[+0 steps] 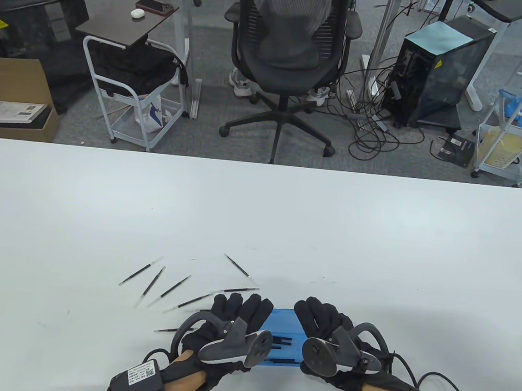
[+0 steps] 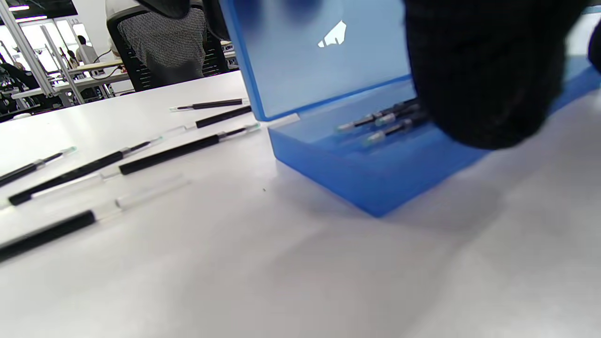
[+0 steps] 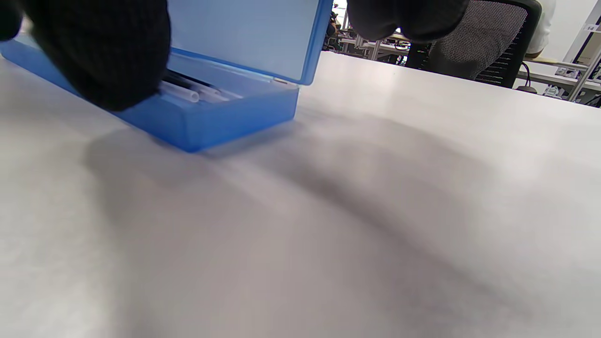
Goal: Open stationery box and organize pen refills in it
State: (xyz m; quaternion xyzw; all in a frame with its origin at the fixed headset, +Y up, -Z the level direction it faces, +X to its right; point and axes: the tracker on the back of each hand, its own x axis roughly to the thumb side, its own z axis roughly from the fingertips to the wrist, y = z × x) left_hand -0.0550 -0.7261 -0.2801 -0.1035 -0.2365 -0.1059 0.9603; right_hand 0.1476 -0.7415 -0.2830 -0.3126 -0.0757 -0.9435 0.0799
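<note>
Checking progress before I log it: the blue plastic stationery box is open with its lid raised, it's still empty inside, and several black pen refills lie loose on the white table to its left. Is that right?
Not quite: the blue plastic stationery box is not empty. The left wrist view shows a few black pen refills already lying in its tray. The rest holds: its lid is raised, and loose black pen refills lie on the white table to its left.

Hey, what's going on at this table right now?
A person in sensor gloves has both hands on a blue stationery box near the table's front edge. The left hand and right hand hold its lid part-way up. A few pen refills already lie inside. Several more refills are scattered on the table to the box's left.
</note>
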